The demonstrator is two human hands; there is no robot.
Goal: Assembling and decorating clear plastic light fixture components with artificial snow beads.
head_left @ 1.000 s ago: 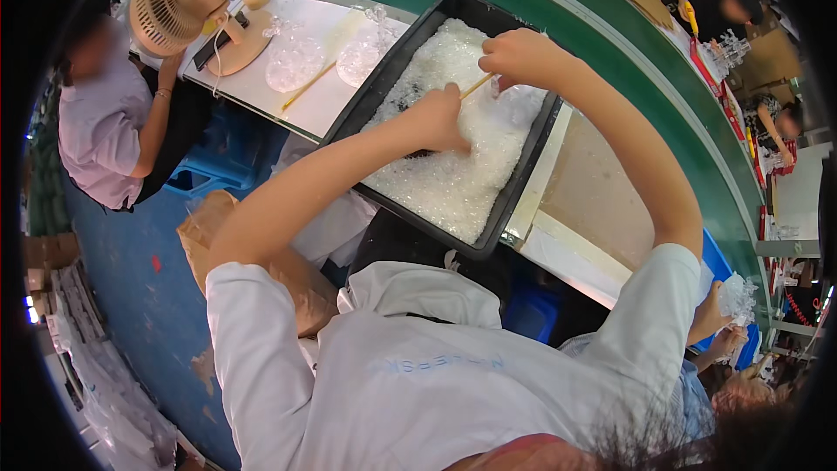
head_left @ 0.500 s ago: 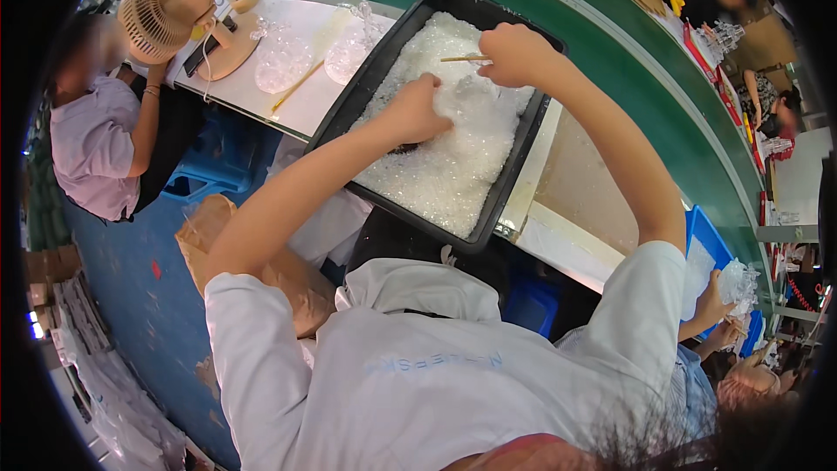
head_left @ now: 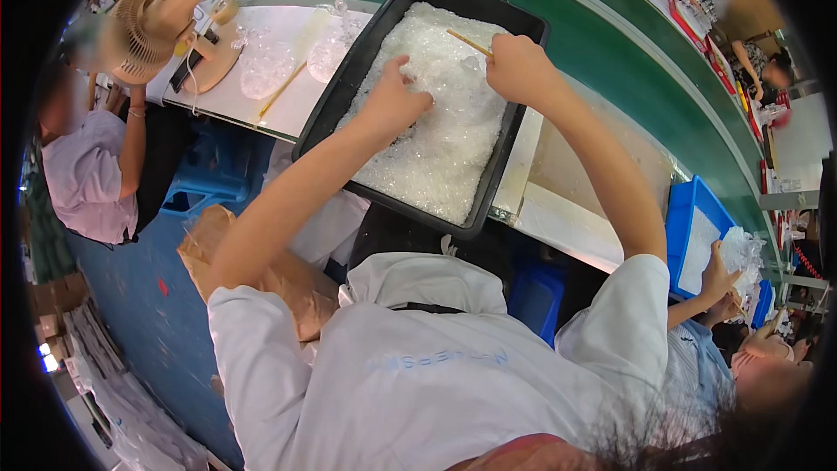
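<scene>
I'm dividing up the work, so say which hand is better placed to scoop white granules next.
Probably the left hand: it is over the white granules, open and apparently empty, while the right hand grips a thin stick.

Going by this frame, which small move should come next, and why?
Probably the left hand should gather clear granules toward the right hand: its fingers are parted over the black tray with nothing visibly gripped, while the right hand already holds a thin stick.
</scene>
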